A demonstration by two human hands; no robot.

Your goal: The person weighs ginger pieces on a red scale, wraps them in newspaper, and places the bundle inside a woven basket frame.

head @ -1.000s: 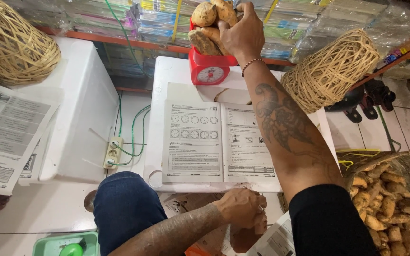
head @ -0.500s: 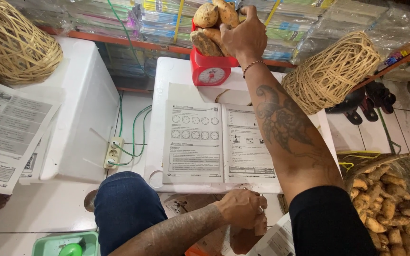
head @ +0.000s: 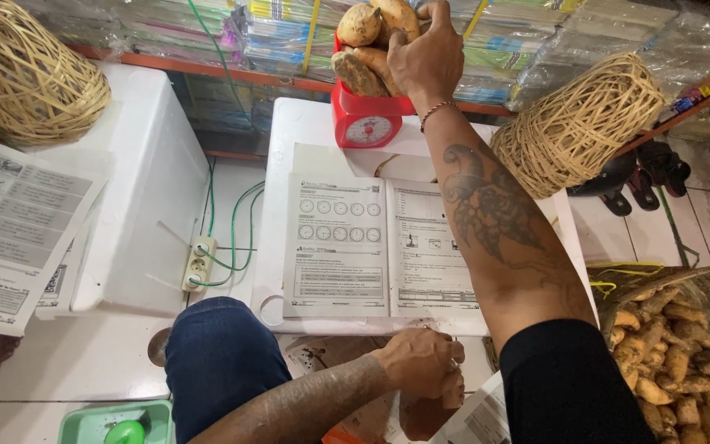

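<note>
A small red kitchen scale [head: 369, 122] stands at the far end of a white table [head: 289, 131], with several brown tubers [head: 361, 49] piled on top of it. My right hand [head: 429, 57] reaches out over the pile, its fingers wrapped on the tuber at the right side. My left hand [head: 421, 366] lies low by the table's near edge, next to my knee in blue trousers [head: 223, 362]. Its fingers are curled, and what is under them is hidden. An open printed worksheet booklet [head: 375, 247] lies flat on the table beneath my right forearm.
Woven rattan baskets stand at the far left [head: 26, 74] and right [head: 577, 123]. A basket of pale tubers [head: 675, 353] is at the lower right. A power strip with green cables [head: 199, 263] lies between two white tables. Printed sheets [head: 18, 222] hang off the left table; a green tub [head: 117, 423] sits below.
</note>
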